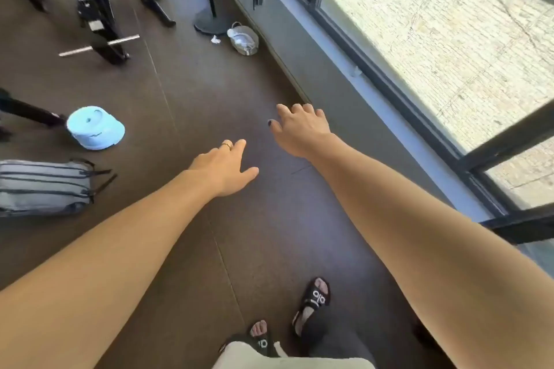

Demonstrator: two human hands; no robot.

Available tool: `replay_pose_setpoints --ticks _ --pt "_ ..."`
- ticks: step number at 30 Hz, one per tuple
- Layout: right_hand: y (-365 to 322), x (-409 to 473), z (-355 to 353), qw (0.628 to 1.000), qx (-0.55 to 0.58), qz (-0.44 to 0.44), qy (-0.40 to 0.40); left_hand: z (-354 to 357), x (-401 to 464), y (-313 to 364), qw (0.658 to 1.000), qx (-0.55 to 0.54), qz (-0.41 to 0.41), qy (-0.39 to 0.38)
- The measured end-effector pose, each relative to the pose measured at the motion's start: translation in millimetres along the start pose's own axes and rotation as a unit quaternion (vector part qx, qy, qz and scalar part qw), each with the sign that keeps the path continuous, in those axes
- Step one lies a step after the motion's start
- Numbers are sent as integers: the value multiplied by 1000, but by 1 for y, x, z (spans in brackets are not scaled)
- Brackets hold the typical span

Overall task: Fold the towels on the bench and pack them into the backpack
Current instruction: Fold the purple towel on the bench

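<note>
A grey backpack (pixel 42 187) with dark straps lies flat on the dark floor at the left edge. My left hand (pixel 223 166) is stretched out over the floor to the right of it, fingers relaxed, holding nothing; it wears a ring. Farther right and higher, my right hand (pixel 301 129) is also stretched forward, fingers spread and loosely bent, empty. No towels and no bench top are in sight.
A light blue round object (pixel 94 127) sits on the floor above the backpack. Black gym equipment (pixel 90 6) with a metal bar stands at the back left. A stand base (pixel 209 22) and a small basket (pixel 244 39) are by the wall. Large windows (pixel 434 39) run along the right. My sandalled feet (pixel 311 305) show below.
</note>
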State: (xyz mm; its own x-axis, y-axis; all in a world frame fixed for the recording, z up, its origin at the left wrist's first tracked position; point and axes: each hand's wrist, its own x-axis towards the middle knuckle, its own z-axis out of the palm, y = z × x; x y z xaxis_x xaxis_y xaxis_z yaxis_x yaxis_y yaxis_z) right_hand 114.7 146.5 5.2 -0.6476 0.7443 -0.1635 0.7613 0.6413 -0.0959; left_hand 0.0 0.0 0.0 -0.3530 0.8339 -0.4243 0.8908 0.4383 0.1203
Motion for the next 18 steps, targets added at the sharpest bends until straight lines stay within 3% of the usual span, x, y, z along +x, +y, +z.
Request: replay_pose_setpoints --ticks 11,18 --pt "-71 227 -9 990 -37 -126 -58 -75 127 -111 986 -89 -139 22" --pt "-183 358 -21 967 -76 -233 -72 -111 181 -215 961 -146 -228 54"
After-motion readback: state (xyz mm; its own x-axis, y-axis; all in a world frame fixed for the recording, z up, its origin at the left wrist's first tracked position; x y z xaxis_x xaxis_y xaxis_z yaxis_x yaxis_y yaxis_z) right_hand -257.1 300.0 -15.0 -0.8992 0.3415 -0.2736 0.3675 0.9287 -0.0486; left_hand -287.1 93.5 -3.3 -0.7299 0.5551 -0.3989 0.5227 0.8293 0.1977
